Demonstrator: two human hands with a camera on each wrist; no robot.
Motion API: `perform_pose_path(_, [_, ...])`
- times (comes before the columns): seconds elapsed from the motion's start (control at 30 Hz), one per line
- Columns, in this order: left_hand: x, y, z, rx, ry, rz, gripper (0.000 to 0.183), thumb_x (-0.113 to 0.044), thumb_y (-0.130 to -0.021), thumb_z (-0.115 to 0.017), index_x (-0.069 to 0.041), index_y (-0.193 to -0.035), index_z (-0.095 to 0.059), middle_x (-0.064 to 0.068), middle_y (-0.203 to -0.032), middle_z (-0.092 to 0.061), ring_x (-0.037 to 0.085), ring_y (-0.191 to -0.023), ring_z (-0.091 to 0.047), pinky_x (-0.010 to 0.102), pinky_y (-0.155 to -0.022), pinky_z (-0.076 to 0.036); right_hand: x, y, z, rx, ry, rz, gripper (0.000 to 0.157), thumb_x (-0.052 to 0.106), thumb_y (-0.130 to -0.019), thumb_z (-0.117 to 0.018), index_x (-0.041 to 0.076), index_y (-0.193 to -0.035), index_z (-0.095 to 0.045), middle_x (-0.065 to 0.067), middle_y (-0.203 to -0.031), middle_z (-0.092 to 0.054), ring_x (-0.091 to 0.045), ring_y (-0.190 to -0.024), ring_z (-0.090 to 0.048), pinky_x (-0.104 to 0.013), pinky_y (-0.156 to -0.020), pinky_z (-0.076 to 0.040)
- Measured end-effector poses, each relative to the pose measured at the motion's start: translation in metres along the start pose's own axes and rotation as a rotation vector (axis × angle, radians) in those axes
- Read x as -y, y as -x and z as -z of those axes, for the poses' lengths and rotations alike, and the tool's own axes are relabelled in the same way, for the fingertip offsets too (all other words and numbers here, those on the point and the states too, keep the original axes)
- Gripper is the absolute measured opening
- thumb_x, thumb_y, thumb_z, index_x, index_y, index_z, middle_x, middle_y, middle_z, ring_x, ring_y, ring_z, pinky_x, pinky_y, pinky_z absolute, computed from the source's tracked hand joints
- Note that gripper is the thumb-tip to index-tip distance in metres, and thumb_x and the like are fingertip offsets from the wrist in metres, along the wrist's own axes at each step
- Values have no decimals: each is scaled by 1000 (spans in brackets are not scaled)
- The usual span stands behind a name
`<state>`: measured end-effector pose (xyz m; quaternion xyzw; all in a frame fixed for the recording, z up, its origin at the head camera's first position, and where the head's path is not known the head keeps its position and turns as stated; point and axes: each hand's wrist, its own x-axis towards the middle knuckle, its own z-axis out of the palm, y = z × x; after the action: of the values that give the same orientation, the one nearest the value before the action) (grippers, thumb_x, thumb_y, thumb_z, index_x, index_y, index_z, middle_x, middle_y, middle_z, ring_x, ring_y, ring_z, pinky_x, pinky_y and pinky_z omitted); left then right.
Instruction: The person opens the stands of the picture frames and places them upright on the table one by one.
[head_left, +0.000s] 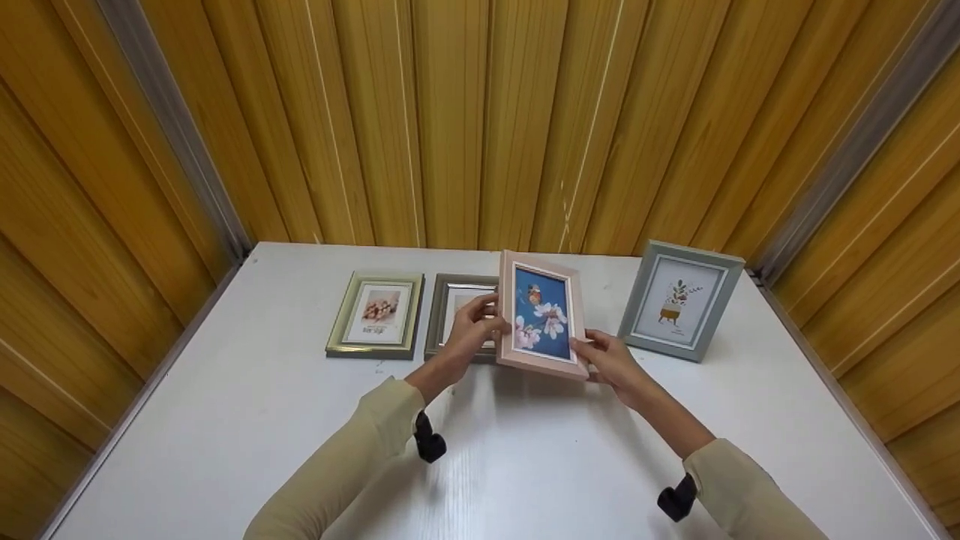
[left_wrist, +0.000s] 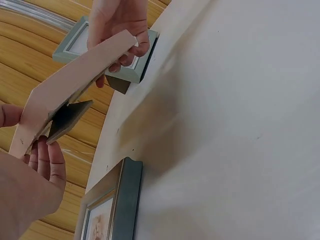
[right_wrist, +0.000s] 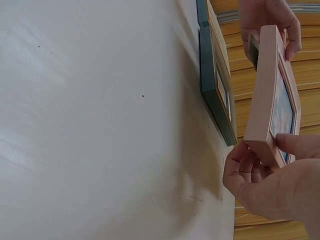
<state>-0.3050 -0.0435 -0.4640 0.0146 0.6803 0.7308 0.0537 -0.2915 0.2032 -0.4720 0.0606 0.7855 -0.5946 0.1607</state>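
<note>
A pink picture frame (head_left: pixel 540 367) with a blue bird-and-blossom picture is held above the white table, tilted face up. My left hand (head_left: pixel 471 334) grips its left side, thumb in front and fingers behind. At its lower right corner my right hand (head_left: pixel 611 364) pinches the edge, thumb on the front. In the left wrist view a dark support leg (left_wrist: pixel 67 120) sticks out from the back, close to the left fingers. A grey-brown picture frame (head_left: pixel 436 319) lies on the table, partly hidden behind my left hand and the pink frame.
On the left a gold-green picture frame (head_left: pixel 412 315) lies flat. A grey-green picture frame (head_left: pixel 637 300) with a plant picture stands leaning back at the right. The white table (head_left: pixel 247 405) ends at a wood-patterned wall (head_left: pixel 450 120) behind and on both sides.
</note>
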Motion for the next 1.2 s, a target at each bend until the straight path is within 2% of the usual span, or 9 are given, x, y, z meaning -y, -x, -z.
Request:
perform_pose_path(0.17, [-4,4,-2,-7,4,-36,64,-18,-83,-74,-9,-143,-57,11,-122,-64,17,-104,-60,25,-82,-55,-6,-3,-9,0,-34,-5,62,31,-105,-57,-2,-153,-40,-14,-128,-57,-16,-99,-60,-29,-79,-58])
perform_pose_path(0.3, [-9,8,-6,-15,-11,-80,60,-26,-88,-74,-10,-143,-57,9,-121,-63,16,-103,-58,24,-83,-51,-10,-6,-15,17,-48,1,56,30,-106,-56,-3,-150,-44,-7,-117,-60,-13,-96,-58,-26,-76,-56])
perform_pose_path(0.4, [-12,12,-9,-16,-11,-101,59,-29,-89,-75,-13,-144,-57,7,-122,-63,17,-107,-57,28,-89,-49,-13,-6,-17,81,-77,27,55,28,-106,-55,-4,-149,-44,-9,-120,-63,-13,-98,-61,-27,-79,-57])
perform_pose_path(0.53, [-17,15,-15,-3,2,-125,60,-28,-88,-75,-14,-144,-56,6,-125,-59,18,-112,-54,33,-97,-48,-16,-6,-20,155,-114,56,56,26,-106,-56,-5,-151,-42,-17,-133,-63,-16,-104,-66,-30,-83,-58])
perform_pose_path(0.6, [-19,17,-19,12,4,-136,60,-26,-88,-76,-15,-144,-56,6,-126,-59,18,-114,-53,35,-96,-49,-18,-7,-21,178,-124,56,56,25,-106,-56,-6,-151,-41,-17,-133,-63,-18,-106,-67,-32,-85,-59])
perform_pose_path(0.77, [-22,24,-29,91,-16,-160,60,-25,-90,-76,-20,-146,-55,7,-138,-57,23,-124,-54,43,-102,-50,-24,-7,-21,224,-150,61,55,23,-106,-54,-7,-150,-39,-13,-129,-67,-17,-107,-69,-35,-91,-59])
perform_pose_path(0.93, [-22,29,-35,208,-37,-186,58,-25,-93,-73,-23,-148,-52,4,-143,-55,19,-129,-52,43,-106,-48,-30,-6,-15,327,-163,123,54,12,-105,-49,-10,-152,-35,-17,-130,-68,-16,-107,-71,-38,-96,-58])
perform_pose_path(1.03, [-21,32,-36,268,-21,-188,58,-24,-95,-71,-21,-149,-50,4,-146,-54,20,-132,-50,41,-107,-49,-32,-5,-12,388,-186,166,49,7,-103,-48,-11,-148,-39,-17,-129,-68,-17,-110,-70,-41,-98,-57])
perform_pose_path(1.2, [-21,33,-34,347,13,-190,68,-19,-94,-71,-13,-155,-41,8,-155,-46,28,-142,-45,41,-110,-48,-32,-4,-7,401,-225,193,41,5,-103,-45,-10,-141,-46,-10,-125,-67,-21,-114,-67,-42,-97,-58])
